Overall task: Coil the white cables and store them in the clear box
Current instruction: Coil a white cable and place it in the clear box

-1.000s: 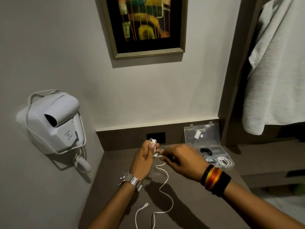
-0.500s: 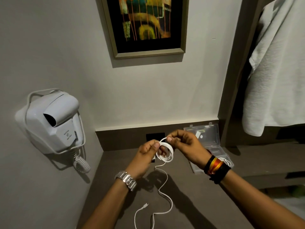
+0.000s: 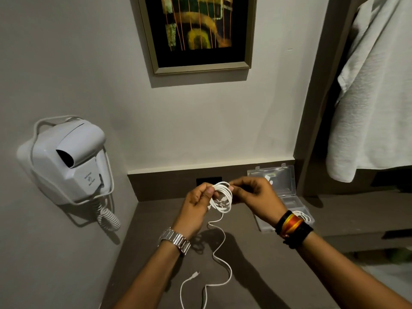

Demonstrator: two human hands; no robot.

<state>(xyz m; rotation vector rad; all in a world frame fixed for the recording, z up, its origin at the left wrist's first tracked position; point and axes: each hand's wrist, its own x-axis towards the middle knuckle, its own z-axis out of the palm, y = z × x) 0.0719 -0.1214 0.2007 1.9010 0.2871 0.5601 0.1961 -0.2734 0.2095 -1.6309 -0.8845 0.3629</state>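
Both hands hold a white cable (image 3: 223,198) above the dark counter, partly wound into a small coil of several loops. My left hand (image 3: 198,206) pinches the coil's left side with thumb and fingers. My right hand (image 3: 252,195) grips the coil's top right. The loose tail hangs down and snakes over the counter to a connector end (image 3: 194,275). The clear box (image 3: 287,204) lies open behind my right wrist, lid leaning on the wall, with another coiled white cable (image 3: 304,216) inside, partly hidden by my wristbands.
A white wall-mounted hair dryer (image 3: 66,161) with a curly cord hangs at the left. A framed picture (image 3: 196,34) hangs above the counter (image 3: 156,241). A white towel (image 3: 374,97) hangs at the right beside a wooden post. A dark socket plate (image 3: 207,180) sits on the backsplash.
The coil has grown from a first loop to several loops. My right hand swung from the lower right up to the coil's top, and the loose tail on the counter has shortened slightly.
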